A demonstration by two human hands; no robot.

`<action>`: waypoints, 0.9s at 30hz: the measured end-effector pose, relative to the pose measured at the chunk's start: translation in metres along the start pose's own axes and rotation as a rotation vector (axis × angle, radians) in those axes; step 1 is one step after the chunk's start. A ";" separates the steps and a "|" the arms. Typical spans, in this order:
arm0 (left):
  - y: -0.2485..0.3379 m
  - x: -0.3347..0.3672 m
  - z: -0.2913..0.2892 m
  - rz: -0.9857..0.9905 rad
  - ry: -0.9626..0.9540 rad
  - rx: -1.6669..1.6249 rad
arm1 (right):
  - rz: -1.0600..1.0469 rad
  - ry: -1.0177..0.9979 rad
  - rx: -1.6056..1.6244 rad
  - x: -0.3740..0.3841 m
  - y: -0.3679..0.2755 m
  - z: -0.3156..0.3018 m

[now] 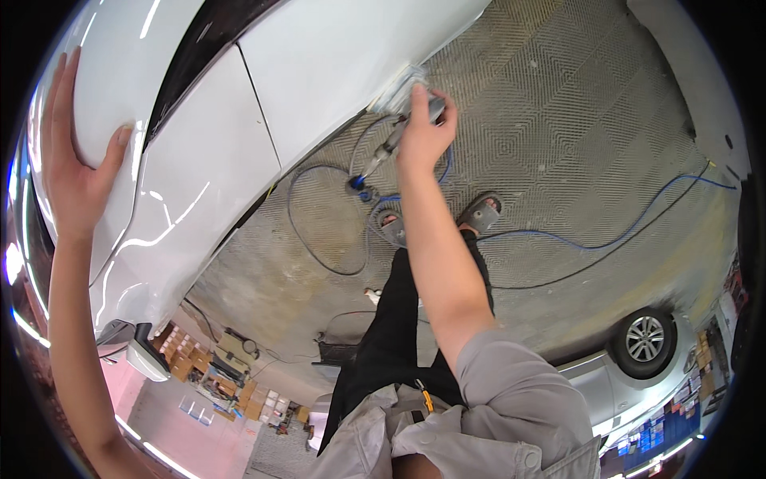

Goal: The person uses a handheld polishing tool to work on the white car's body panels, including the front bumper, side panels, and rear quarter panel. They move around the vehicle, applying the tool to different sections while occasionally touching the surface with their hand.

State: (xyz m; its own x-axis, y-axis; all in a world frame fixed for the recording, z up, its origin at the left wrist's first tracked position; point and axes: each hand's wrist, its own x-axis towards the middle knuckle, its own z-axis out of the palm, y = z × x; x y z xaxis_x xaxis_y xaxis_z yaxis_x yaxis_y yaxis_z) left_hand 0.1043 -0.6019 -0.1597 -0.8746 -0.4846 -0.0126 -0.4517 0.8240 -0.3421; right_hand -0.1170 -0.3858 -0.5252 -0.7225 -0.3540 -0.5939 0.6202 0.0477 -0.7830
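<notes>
A white car (215, 120) fills the upper left, its glossy side panels split by a dark door gap. My left hand (78, 180) rests flat on its upper bodywork, fingers stretched and thumb apart. Lower down, my right hand (425, 144) is closed around an air sander (389, 149). The sander's pale, dusty head lies at the panel's lower edge, partly hidden by my fingers. From its handle end, near a blue fitting (357, 185), a hose (306, 172) loops toward the floor.
Blue and dark lines (586, 243) trail across the ridged floor (558, 152) to the right, near my sandalled feet (483, 211). Another light-coloured car with a wheel (643, 343) stands at lower right. Boxes (182, 359) and equipment sit at lower left, beyond the wing mirror (146, 355).
</notes>
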 end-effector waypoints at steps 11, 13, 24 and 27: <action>0.020 0.000 0.003 -0.137 0.030 -0.060 | -0.279 -0.019 -0.357 -0.014 -0.069 0.017; 0.022 0.001 0.003 -0.161 0.014 -0.033 | -0.232 -0.073 -0.285 0.012 -0.085 0.014; 0.025 0.004 -0.004 -0.121 -0.003 -0.073 | -0.166 -0.170 -0.424 -0.069 -0.052 -0.007; 0.024 0.003 -0.002 -0.107 0.012 -0.072 | -0.153 -0.208 -0.452 -0.095 -0.056 -0.008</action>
State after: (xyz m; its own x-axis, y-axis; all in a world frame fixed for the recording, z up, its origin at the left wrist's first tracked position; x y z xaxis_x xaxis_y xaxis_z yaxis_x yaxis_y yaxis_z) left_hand 0.0909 -0.5831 -0.1662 -0.8224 -0.5680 0.0318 -0.5539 0.7867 -0.2727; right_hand -0.0857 -0.3471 -0.4267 -0.6898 -0.5649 -0.4529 0.2854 0.3628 -0.8871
